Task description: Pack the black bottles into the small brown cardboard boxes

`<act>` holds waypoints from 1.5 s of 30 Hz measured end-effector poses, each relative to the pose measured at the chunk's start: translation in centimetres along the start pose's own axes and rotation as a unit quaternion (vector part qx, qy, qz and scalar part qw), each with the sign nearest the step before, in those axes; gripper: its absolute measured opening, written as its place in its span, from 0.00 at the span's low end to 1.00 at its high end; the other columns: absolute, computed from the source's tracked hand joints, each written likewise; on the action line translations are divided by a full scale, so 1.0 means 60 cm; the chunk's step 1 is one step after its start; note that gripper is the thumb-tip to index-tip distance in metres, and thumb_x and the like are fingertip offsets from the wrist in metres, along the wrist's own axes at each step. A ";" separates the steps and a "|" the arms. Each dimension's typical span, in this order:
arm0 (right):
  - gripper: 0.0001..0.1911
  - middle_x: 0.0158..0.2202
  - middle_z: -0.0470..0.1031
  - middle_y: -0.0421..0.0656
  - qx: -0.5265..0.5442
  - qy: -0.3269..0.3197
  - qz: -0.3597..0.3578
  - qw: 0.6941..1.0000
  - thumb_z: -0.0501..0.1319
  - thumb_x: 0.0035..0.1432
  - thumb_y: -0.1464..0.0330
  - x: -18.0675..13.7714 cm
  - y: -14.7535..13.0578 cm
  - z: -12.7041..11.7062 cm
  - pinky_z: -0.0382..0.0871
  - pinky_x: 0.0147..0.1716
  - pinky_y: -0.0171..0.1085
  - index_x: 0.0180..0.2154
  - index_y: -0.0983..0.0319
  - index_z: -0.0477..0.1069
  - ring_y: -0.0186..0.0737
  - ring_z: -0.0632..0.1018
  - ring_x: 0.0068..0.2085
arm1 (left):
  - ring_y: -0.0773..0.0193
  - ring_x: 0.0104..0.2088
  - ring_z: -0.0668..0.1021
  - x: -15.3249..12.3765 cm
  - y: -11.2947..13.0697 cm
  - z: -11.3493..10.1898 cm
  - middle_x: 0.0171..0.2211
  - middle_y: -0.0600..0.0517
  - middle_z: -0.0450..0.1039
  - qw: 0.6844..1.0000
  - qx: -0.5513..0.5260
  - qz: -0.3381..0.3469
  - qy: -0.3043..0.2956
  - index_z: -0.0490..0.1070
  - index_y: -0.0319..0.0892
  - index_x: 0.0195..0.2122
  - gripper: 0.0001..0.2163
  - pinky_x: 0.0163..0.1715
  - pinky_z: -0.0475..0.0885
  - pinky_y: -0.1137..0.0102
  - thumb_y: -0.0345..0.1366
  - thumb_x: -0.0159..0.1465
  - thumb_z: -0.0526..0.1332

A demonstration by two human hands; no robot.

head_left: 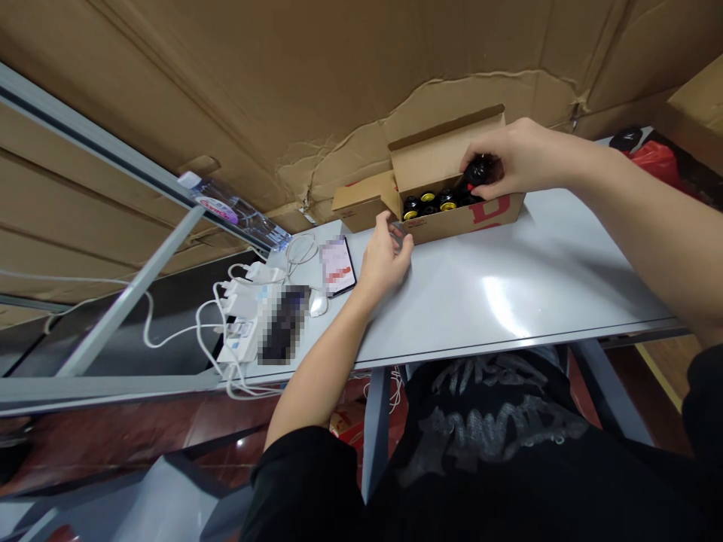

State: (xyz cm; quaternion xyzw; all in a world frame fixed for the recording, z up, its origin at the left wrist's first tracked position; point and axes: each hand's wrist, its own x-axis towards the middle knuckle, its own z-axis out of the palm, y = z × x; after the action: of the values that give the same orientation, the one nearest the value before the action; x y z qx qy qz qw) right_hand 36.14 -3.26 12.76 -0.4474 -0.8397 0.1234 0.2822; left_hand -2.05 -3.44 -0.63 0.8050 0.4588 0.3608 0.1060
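An open cardboard box (pixel 463 227) with red printing stands at the back of the white table, its lid raised against the wall. Inside it are several black bottles (pixel 447 200), some showing yellow rings at the top. My right hand (pixel 505 158) is closed around a glossy black bottle (pixel 479 172) over the box's right part; its lower end is hidden. At the box's front left corner, my left hand (pixel 387 256) rests with thumb and fingers apart, fingertips by the side flap (pixel 367 202). Nothing shows between those fingers.
Left of my left hand lie a lit phone (pixel 339 265), a dark pixelated device (pixel 284 324) and a white power strip (pixel 240 331) with tangled cables. A clear water bottle (pixel 237 214) lies by the metal frame (pixel 135 286). A red plastic bag (pixel 655 159) sits far right.
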 end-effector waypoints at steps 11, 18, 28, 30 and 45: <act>0.16 0.43 0.89 0.40 0.004 0.017 0.029 0.999 0.84 0.60 0.63 -0.005 -0.015 -0.008 0.81 0.67 0.60 0.47 0.46 0.85 0.55 0.86 0.51 | 0.59 0.43 0.82 0.000 0.009 -0.011 0.53 0.46 0.81 0.999 -0.019 0.039 -0.026 0.63 0.54 0.87 0.28 0.45 0.85 0.62 0.45 0.90 0.66; 0.20 0.43 0.88 0.41 0.000 0.015 0.033 0.999 0.86 0.58 0.64 -0.003 -0.004 -0.009 0.78 0.61 0.58 0.45 0.47 0.81 0.55 0.83 0.49 | 0.56 0.44 0.83 0.002 0.017 -0.021 0.53 0.45 0.83 0.998 -0.013 0.043 -0.038 0.71 0.53 0.84 0.27 0.49 0.86 0.59 0.37 0.86 0.67; 0.27 0.40 0.86 0.42 0.061 0.006 0.063 0.996 0.91 0.59 0.48 -0.008 -0.002 -0.006 0.78 0.59 0.55 0.47 0.47 0.79 0.57 0.82 0.52 | 0.54 0.46 0.84 0.002 0.033 -0.028 0.52 0.46 0.85 0.997 -0.008 0.050 -0.055 0.77 0.52 0.80 0.25 0.58 0.87 0.54 0.31 0.84 0.68; 0.25 0.43 0.88 0.43 0.032 0.001 0.067 0.997 0.89 0.61 0.47 -0.009 -0.011 -0.008 0.78 0.60 0.57 0.48 0.47 0.80 0.59 0.83 0.52 | 0.55 0.46 0.85 0.003 0.030 -0.027 0.52 0.46 0.85 0.997 -0.011 0.058 -0.054 0.77 0.52 0.80 0.24 0.58 0.86 0.55 0.32 0.85 0.67; 0.21 0.57 0.94 0.44 -0.079 -0.043 0.118 0.989 0.77 0.68 0.44 -0.012 -0.053 -0.018 0.84 0.67 0.65 0.57 0.43 0.84 0.73 0.89 0.65 | 0.57 0.43 0.84 0.002 0.009 -0.015 0.50 0.48 0.85 0.995 -0.050 0.080 -0.034 0.68 0.53 0.85 0.31 0.42 0.79 0.64 0.31 0.83 0.69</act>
State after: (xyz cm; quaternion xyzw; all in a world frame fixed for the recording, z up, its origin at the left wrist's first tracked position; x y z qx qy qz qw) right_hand 34.92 -5.70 14.81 -0.5584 -0.7997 0.1080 0.1925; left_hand -2.26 -3.80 0.35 0.8446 0.3710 0.3626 0.1325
